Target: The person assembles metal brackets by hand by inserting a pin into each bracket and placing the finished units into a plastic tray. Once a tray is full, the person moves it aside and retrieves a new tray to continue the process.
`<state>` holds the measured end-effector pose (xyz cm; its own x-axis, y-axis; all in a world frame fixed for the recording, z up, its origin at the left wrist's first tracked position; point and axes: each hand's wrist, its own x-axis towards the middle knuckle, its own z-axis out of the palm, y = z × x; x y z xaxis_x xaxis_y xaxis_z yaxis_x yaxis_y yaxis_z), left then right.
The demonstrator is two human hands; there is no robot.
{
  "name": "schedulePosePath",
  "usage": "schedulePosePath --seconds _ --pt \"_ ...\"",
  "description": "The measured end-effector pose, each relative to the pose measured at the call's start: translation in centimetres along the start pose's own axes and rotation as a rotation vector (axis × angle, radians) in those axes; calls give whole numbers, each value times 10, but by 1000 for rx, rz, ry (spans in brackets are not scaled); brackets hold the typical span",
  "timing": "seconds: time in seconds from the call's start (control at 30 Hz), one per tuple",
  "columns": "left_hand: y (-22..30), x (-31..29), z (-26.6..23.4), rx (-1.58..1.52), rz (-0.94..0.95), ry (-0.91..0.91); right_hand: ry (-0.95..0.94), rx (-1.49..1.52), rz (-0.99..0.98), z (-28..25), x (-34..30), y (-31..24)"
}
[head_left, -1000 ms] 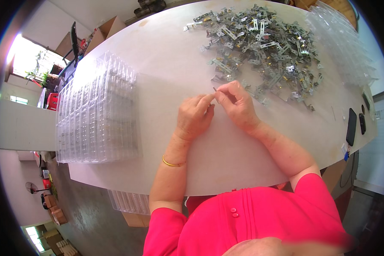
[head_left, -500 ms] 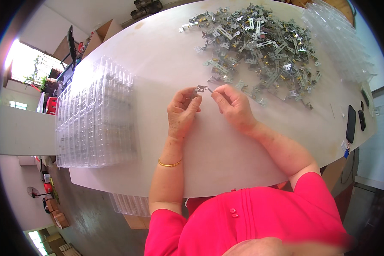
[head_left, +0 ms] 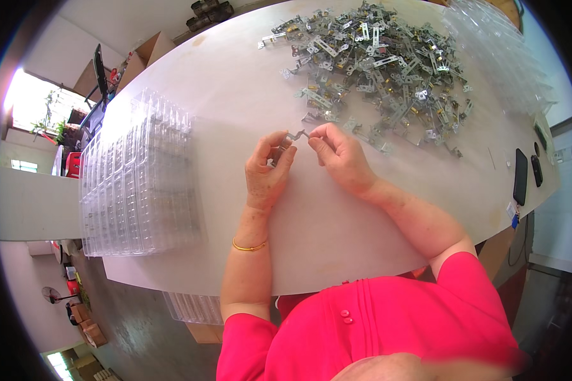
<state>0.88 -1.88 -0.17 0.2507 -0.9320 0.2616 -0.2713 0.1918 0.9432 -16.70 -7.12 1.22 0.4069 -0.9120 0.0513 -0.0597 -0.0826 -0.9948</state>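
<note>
Both of my hands meet over the middle of the white table [head_left: 235, 95]. My left hand [head_left: 268, 166] and my right hand [head_left: 338, 155] pinch the two ends of one small bent metal bracket [head_left: 297, 134], held just above the tabletop. A gold bangle [head_left: 248, 246] circles my left wrist. Beyond my hands lies a big heap of similar metal brackets [head_left: 375, 60], its nearest pieces a short way past my right fingers.
Stacks of clear plastic blister trays [head_left: 136, 181] cover the table's left side. More clear trays [head_left: 502, 51] lie at the far right. A dark phone [head_left: 520, 176] and a small dark object [head_left: 536, 170] rest near the right edge. Cardboard boxes [head_left: 146, 54] stand beyond the table.
My hands have lifted slightly and moved a little apart, with the bracket now stretched between the fingertips of both. The heap and trays have not moved.
</note>
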Motion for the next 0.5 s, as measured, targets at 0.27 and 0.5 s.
schedulePosePath --seconds 0.27,0.5 --pt "4 0 3 157 183 -47 -139 314 141 -3 3 -6" --pt "12 -2 3 109 157 -126 -162 232 180 -15 9 -6"
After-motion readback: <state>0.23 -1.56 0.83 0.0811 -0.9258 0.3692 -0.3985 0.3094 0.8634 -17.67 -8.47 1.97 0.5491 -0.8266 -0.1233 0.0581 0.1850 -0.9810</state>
